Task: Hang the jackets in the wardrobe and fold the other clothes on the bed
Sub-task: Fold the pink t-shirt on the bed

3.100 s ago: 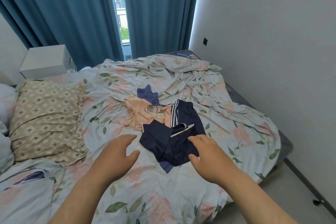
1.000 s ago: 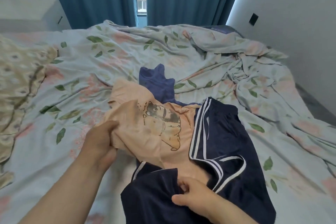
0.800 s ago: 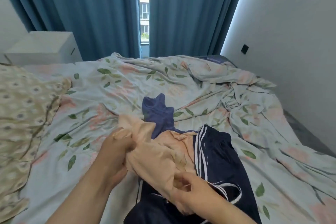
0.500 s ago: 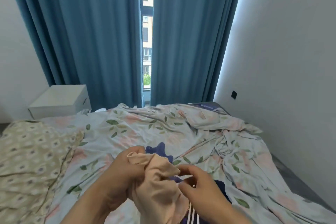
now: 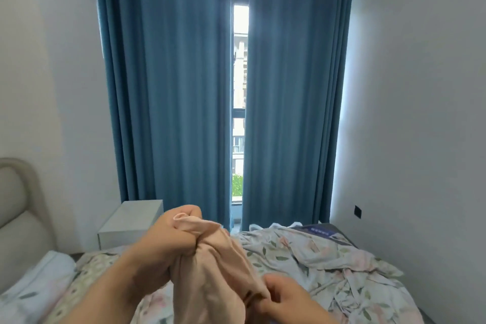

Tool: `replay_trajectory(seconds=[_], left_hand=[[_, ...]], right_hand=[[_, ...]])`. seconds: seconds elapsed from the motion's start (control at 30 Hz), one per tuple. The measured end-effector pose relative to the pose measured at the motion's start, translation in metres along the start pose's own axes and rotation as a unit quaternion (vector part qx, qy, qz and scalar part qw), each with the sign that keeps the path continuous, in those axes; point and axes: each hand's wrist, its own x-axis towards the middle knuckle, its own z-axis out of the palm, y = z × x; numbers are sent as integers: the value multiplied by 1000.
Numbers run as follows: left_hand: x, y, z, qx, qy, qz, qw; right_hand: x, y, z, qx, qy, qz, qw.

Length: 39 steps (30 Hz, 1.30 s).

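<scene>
A peach T-shirt [image 5: 210, 276] hangs bunched in the air above the bed [image 5: 328, 265]. My left hand [image 5: 168, 239] grips its upper end, a fold of cloth sticking out over the fist. Lower and to the right, my right hand [image 5: 286, 297] pinches another part of the same shirt. The navy clothes that lay on the bed are below the frame and hidden.
A crumpled floral duvet [image 5: 363, 279] covers the bed. A white nightstand [image 5: 131, 221] stands by the blue curtains [image 5: 171, 87], a padded headboard [image 5: 18, 208] at left. A white wall [image 5: 420, 113] runs along the right side.
Both hands took the peach T-shirt off the pile and lifted it. The view has tilted up from the bed toward the curtains.
</scene>
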Motion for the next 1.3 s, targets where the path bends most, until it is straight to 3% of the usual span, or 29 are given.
replay_trajectory(seconds=[0.13,0.23,0.37,0.5,0.67,0.73,0.87,0.9,1.0,1.03,1.07,1.13,1.3], left_hand=[[-24,51,-38,82,52,23,995],[-42,85,-65,130,71,28,989],[-67,126,-96,195,90,32,976],[-86,162,-113,229,128,87,961],[-114,200,-105,212,130,147,957],[-130,215,-103,199,104,126,966],[-156,226,-83,200,48,-43,978],[-158,225,-72,283,41,-70,956],[-149,211,-27,556,70,-102,822],[-145,207,-13,597,65,-100,793],[-140,203,-3,606,48,-95,788],[-134,197,13,565,36,-83,820],[-129,210,34,405,159,-85,896]], right_hand=[[-22,-57,-14,-7,121,-34,992],[-25,-103,-20,-15,124,-73,989],[-37,-163,-26,21,78,-119,990],[-48,-202,-32,55,12,-162,985],[-65,-228,-58,66,-105,-162,979],[-69,-233,-67,63,-116,-167,977],[-78,-242,-80,-13,-40,-228,973],[-79,-247,-81,-19,-23,-245,969],[-80,-258,-83,-18,18,-296,955],[-80,-260,-82,-24,36,-314,949],[-79,-261,-82,-26,51,-331,942],[-78,-261,-85,-30,74,-356,931],[-82,-245,-101,-1,93,-366,926]])
